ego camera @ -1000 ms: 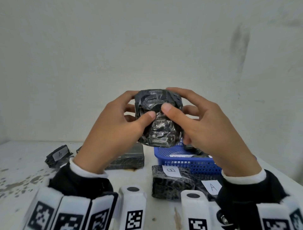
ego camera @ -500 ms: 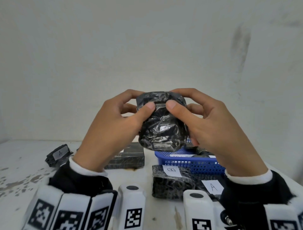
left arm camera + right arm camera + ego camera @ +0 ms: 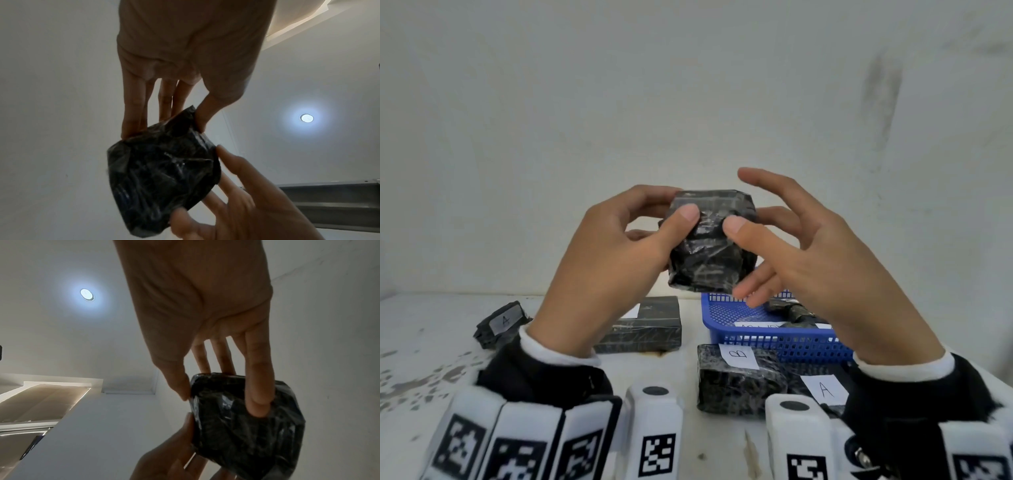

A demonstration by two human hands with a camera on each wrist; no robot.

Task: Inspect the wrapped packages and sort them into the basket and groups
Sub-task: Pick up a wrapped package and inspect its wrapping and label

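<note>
A crinkled black wrapped package [image 3: 709,253] is held up in front of the wall, above the blue basket [image 3: 774,342]. My left hand [image 3: 619,260] grips its left side, thumb on the front and fingers behind. My right hand [image 3: 818,260] pinches the right side between thumb and the fingers behind, while its index finger sticks up clear of the top. In the left wrist view my left hand [image 3: 185,56] pinches the package [image 3: 162,175] at its top edge. In the right wrist view my right hand [image 3: 201,305] has its thumb and one finger on the package [image 3: 246,426].
The basket holds a few black packages [image 3: 791,311]. On the white table [image 3: 431,359], a package labelled B [image 3: 736,380] and one labelled A [image 3: 822,387] lie before the basket. A flat package [image 3: 647,329] lies centre, and another A package [image 3: 500,325] lies far left.
The package has been turned in both hands, so a flatter face now tops it. My right index finger has lifted off the top, and the right fingers have spread.
</note>
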